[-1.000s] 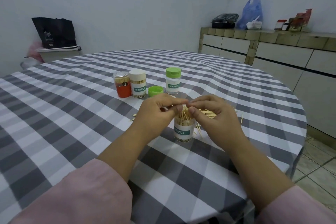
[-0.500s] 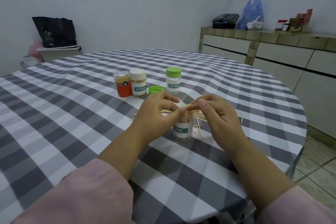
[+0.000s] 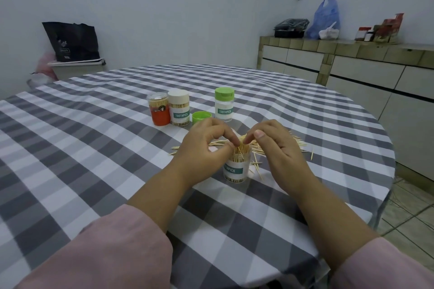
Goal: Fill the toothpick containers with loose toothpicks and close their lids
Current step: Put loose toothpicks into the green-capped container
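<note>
An open clear toothpick container (image 3: 235, 170) with a "TOOTHPICK" label stands near the table's front, packed with upright toothpicks. My left hand (image 3: 203, 148) is just left of its mouth and pinches the toothpick tips between thumb and index finger. My right hand (image 3: 278, 148) is on the right; its index fingertip touches the same tips and its thumb is lifted clear. Loose toothpicks (image 3: 297, 145) lie scattered behind and beside the container. A loose green lid (image 3: 201, 116) sits on the cloth behind my left hand.
Three closed containers stand further back: a green-lidded one (image 3: 224, 105), a cream-lidded one (image 3: 179, 108) and a red one (image 3: 159, 109). The round table (image 3: 94, 148) has a grey checked cloth; its edge drops off at the right. Cabinets line the right wall.
Both hands lowered slightly onto the container's mouth, pushing the held toothpicks down into it. My right thumb has come off the bundle. The container stands where it was.
</note>
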